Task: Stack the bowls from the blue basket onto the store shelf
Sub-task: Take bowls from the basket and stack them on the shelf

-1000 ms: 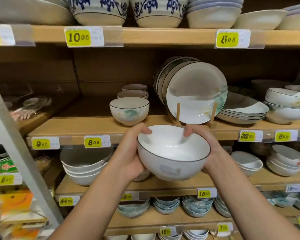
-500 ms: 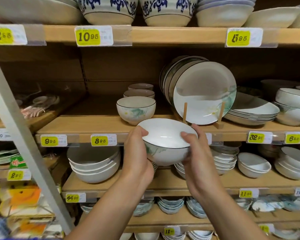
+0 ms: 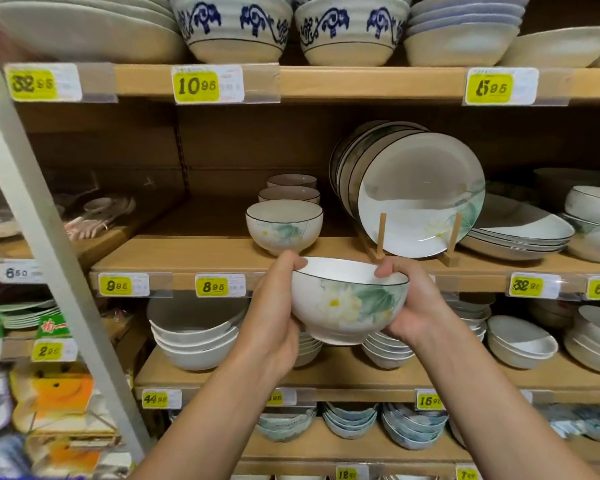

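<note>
I hold a white bowl (image 3: 349, 301) with a black rim and a green-and-yellow lotus print, level, just in front of the middle shelf's edge (image 3: 174, 254). My left hand (image 3: 274, 313) grips its left side with the thumb on the rim. My right hand (image 3: 409, 306) grips its right side the same way. On the shelf just behind stands a matching bowl (image 3: 284, 225), with two more bowls (image 3: 290, 194) in a row behind it. The blue basket is out of view.
Upright lotus plates (image 3: 420, 199) lean in a wooden rack right of the bowls, with flat plate stacks (image 3: 520, 233) further right. The shelf part left of the bowls is bare wood. Large bowls (image 3: 194, 337) fill the lower shelf. A grey slanted post (image 3: 49, 244) crosses the left.
Both hands have carried the bowl up and toward the middle shelf and turned it, so its lotus print now faces me and it sits level rather than tipped open toward me.
</note>
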`<state>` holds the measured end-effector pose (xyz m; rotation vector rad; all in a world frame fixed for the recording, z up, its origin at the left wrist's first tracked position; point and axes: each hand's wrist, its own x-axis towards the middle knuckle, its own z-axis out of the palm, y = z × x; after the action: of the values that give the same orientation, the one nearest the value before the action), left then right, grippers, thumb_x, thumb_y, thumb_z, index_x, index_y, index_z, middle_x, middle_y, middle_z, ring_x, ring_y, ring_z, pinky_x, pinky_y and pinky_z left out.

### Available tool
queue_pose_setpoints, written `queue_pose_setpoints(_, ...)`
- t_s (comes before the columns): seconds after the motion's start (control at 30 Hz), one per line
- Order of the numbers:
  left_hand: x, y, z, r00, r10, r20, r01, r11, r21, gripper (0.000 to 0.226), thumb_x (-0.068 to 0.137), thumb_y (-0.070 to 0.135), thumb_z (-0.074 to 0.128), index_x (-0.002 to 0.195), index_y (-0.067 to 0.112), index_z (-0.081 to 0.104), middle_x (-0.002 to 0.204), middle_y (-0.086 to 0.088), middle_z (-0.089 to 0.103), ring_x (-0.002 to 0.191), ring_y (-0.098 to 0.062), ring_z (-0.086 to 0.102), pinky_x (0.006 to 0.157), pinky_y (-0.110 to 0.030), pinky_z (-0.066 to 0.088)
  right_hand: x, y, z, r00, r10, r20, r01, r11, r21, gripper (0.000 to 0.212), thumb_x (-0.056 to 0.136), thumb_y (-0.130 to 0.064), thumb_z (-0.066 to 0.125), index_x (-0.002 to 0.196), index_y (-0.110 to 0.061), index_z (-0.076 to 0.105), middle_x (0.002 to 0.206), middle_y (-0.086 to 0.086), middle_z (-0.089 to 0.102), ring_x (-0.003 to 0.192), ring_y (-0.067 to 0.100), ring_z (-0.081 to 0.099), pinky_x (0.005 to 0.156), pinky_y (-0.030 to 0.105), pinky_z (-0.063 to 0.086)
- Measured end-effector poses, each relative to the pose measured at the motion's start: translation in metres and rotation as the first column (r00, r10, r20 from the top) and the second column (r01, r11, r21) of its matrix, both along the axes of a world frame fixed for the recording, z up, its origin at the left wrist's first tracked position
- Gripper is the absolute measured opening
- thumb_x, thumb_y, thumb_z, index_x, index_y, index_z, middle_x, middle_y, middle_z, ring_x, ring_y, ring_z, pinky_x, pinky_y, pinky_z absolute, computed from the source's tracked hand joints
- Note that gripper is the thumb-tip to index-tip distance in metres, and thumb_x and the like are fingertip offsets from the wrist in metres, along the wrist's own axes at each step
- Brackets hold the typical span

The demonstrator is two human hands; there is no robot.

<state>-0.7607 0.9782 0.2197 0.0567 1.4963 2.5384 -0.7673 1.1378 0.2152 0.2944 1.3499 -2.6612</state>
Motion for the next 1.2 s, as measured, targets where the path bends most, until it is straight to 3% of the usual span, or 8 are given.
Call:
queue_pose_setpoints(0.23,-0.004,-0.003,-0.004,0.999,0.042,-0.012,-0.041,0.998,0.049,0.020,0.084,0.026,0.048,0.088,0.013,0.063,0.081,-0.009,0.072,0.081,-0.025,0.068,0.083,-0.040,0.053,-0.006,-0.003,0.003,0.988,0.152,-0.010,-0.151,0.988,0.019,0.036,0.067,-0.010,0.041,0.066,0.005,0.074,0.080,0.022,0.071,0.066,0.035,0.071,0.061,0.041,0.060)
queue_pose_setpoints(0.43,-0.003,-0.002,-0.005,0.984,0.142,0.109,-0.158,0.973,0.166,0.018,0.079,0.024,0.046,0.083,0.012,0.058,0.074,-0.012,0.070,0.066,-0.030,0.067,0.065,-0.036,0.057,0.001,-0.009,0.005,0.986,0.142,-0.089,-0.140,0.990,0.030,0.029,0.085,-0.028,0.047,0.089,-0.005,0.064,0.089,0.017,0.070,0.079,0.030,0.070,0.074,0.040,0.059)
queue_pose_setpoints(0.57,-0.001,-0.002,-0.001,0.982,0.168,0.086,-0.181,0.967,0.180,0.024,0.080,0.025,0.044,0.090,0.010,0.060,0.080,-0.015,0.071,0.072,-0.033,0.068,0.079,-0.044,0.055,0.021,-0.006,-0.012,0.937,0.175,-0.301,-0.120,0.974,0.191,0.061,0.077,-0.055,0.066,0.120,-0.012,0.061,0.119,0.010,0.069,0.114,0.024,0.064,0.104,0.050,0.044)
queue_pose_setpoints(0.7,0.003,0.001,0.005,0.982,0.184,0.031,-0.187,0.974,0.127,0.028,0.084,0.032,0.043,0.091,0.011,0.061,0.097,-0.019,0.071,0.092,-0.038,0.070,0.089,-0.051,0.053,0.030,0.005,-0.014,0.846,0.306,-0.437,-0.110,0.902,0.417,0.088,0.046,-0.072,0.079,0.119,-0.029,0.056,0.121,0.001,0.068,0.116,0.018,0.063,0.095,0.035,0.051)
queue_pose_setpoints(0.77,0.005,0.005,0.012,0.978,0.205,-0.035,-0.202,0.977,0.065,0.039,0.088,0.037,0.042,0.081,0.012,0.071,0.095,-0.017,0.074,0.084,-0.033,0.073,0.076,-0.045,0.058,0.029,0.011,-0.009,0.828,0.312,-0.465,-0.073,0.883,0.463,0.099,0.044,-0.071,0.080,0.125,-0.021,0.054,0.118,0.002,0.069,0.110,0.015,0.065,0.090,0.031,0.052)
queue_pose_setpoints(0.9,0.015,0.011,0.020,0.961,0.210,-0.182,-0.231,0.968,-0.103,0.055,0.096,0.055,0.034,0.101,0.016,0.073,0.096,-0.011,0.076,0.085,-0.022,0.074,0.065,-0.032,0.059,0.020,0.014,0.006,0.834,0.235,-0.499,-0.014,0.914,0.406,0.092,0.041,-0.064,0.087,0.115,-0.015,0.061,0.094,-0.003,0.073,0.064,-0.002,0.065,0.056,0.011,0.049)
queue_pose_setpoints(1.07,0.021,0.002,0.015,0.923,0.093,-0.374,-0.200,0.945,-0.257,0.078,0.065,0.044,0.084,0.129,0.018,0.048,0.108,-0.001,0.072,0.092,-0.009,0.071,0.065,-0.020,0.055,0.003,0.011,0.024,0.834,0.269,-0.481,-0.081,0.923,0.375,0.076,0.051,-0.058,0.084,0.113,-0.019,0.062,0.087,-0.005,0.073,0.059,0.000,0.065,0.059,0.023,0.055)
queue_pose_setpoints(1.2,-0.006,-0.020,0.038,0.907,0.102,-0.409,-0.234,0.929,-0.287,0.112,0.028,0.044,0.095,0.126,0.023,0.045,0.112,0.000,0.067,0.093,-0.010,0.071,0.075,-0.030,0.058,-0.016,0.006,0.044,0.813,0.314,-0.490,-0.112,0.911,0.398,0.073,0.065,-0.060,0.076,0.120,-0.015,0.059,0.102,-0.001,0.074,0.087,0.009,0.072,0.065,0.021,0.055)
